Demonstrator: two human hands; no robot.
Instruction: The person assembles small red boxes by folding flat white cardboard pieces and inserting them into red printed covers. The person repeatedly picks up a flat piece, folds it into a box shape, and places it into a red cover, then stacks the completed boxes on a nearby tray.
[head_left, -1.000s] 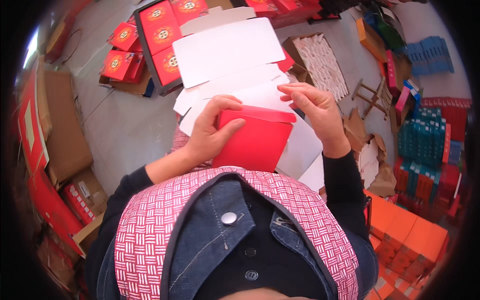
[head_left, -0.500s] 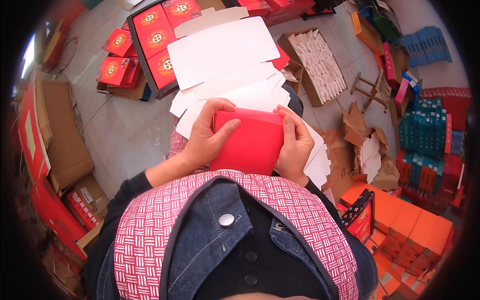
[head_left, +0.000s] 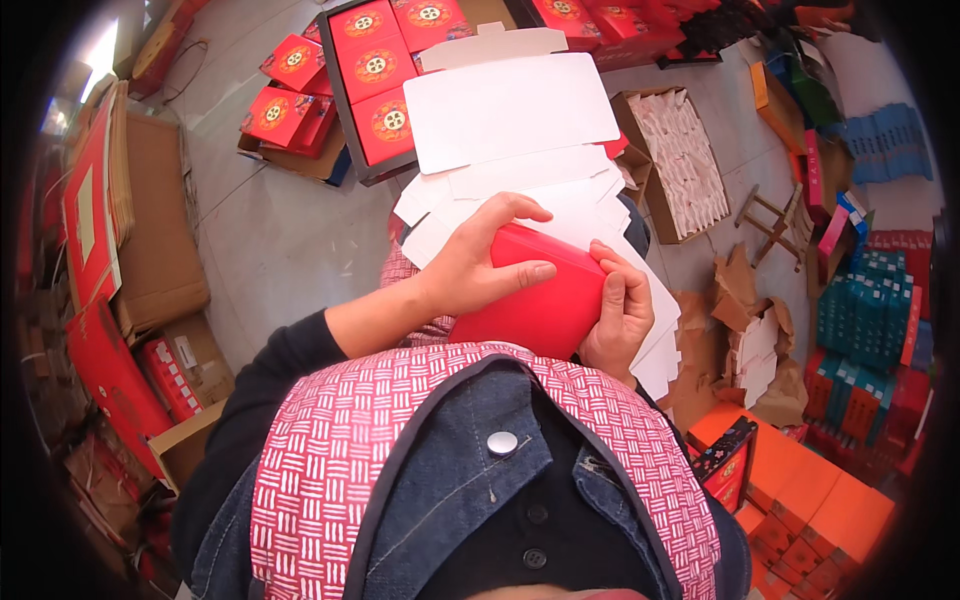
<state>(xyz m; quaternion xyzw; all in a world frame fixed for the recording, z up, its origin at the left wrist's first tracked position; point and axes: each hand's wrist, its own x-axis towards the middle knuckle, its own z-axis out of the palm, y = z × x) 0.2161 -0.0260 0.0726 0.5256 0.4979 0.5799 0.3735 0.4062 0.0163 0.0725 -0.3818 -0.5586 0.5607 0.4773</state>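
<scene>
A plain red box [head_left: 535, 310] is in front of my apron, its far edge slanting down to the right. My left hand [head_left: 480, 260] grips its far left corner, the thumb laid along the upper face and the index finger reaching past the far edge. Around the right side curls my right hand [head_left: 620, 315], fingertips near the far right corner. The undersides of both grips are hidden. Just beyond the box lies a stack of flat, unfolded white cartons [head_left: 512, 112] with flaps, spread over my lap.
A dark-edged tray [head_left: 352, 130] of red patterned boxes stands ahead, with more red boxes [head_left: 285, 115] to its left. Right are a carton of white packets [head_left: 685, 165], a small wooden stool [head_left: 772, 225] and orange boxes [head_left: 800, 490]. Brown cardboard [head_left: 160, 230] leans at left.
The red box has turned so its far edge slants down to the right. My left thumb and index finger have shifted farther over it. The whole view has swung somewhat left.
</scene>
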